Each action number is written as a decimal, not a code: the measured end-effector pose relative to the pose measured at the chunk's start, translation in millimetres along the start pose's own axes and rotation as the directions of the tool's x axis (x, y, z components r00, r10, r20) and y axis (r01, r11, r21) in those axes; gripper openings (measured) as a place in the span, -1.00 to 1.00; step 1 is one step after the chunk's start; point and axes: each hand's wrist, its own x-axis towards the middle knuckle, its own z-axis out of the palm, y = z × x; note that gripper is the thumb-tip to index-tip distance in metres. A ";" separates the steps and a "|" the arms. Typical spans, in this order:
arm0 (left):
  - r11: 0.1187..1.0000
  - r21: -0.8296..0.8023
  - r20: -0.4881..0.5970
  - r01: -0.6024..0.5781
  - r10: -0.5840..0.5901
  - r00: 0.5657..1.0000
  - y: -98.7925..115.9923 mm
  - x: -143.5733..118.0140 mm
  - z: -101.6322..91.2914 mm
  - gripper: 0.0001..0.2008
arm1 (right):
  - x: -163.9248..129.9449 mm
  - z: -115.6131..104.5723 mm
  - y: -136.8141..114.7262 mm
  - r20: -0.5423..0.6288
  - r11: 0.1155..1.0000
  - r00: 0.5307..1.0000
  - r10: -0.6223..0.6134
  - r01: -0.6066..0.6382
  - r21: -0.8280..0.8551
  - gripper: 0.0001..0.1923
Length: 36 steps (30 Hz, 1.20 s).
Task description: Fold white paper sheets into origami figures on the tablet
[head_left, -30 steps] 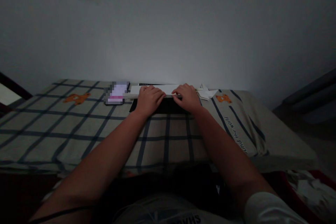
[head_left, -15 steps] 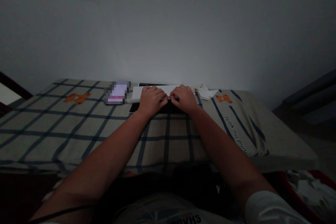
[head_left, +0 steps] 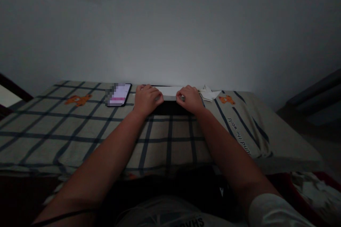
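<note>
A strip of white paper [head_left: 169, 91] lies near the wall, its near edge turned up or folded. My left hand [head_left: 147, 99] is closed on the paper's left part, with thumb and fingers pinched at the near edge. At the right part, my right hand [head_left: 190, 99] grips the same edge with curled fingers. Both hands cover the ends of the paper. Beneath it, a flat black board or book [head_left: 170, 108] shows between my wrists. A folded white paper piece [head_left: 209, 94] rests just right of my right hand.
A phone [head_left: 118, 95] with a lit, partly blurred screen lies to the left. Everything sits on a checked cloth [head_left: 114, 131] with orange bear prints, against a grey wall [head_left: 170, 35]. At lower right is a red container [head_left: 295, 193] holding whitish scraps.
My left hand has slid left along the paper's near edge, widening the gap between my hands. My right hand has shifted slightly right. More of the paper's middle shows.
</note>
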 end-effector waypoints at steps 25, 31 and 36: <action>0.999 0.017 -0.053 -0.037 0.038 0.998 -10.9 -2.4 -3.8 -0.83 | 1.6 16.1 -5.8 0.018 0.969 0.998 -0.052 0.046 0.241 -0.82; 1.000 0.005 -0.052 -0.028 0.028 0.998 -17.5 -1.6 -5.1 -0.83 | 1.7 17.2 -0.5 -0.005 0.961 0.999 -0.033 0.033 0.274 -0.84; 1.000 0.005 -0.067 0.022 -0.021 0.998 -30.6 -3.0 -6.2 -0.84 | 0.3 16.6 6.6 -0.014 0.960 1.000 -0.005 0.009 0.281 -0.84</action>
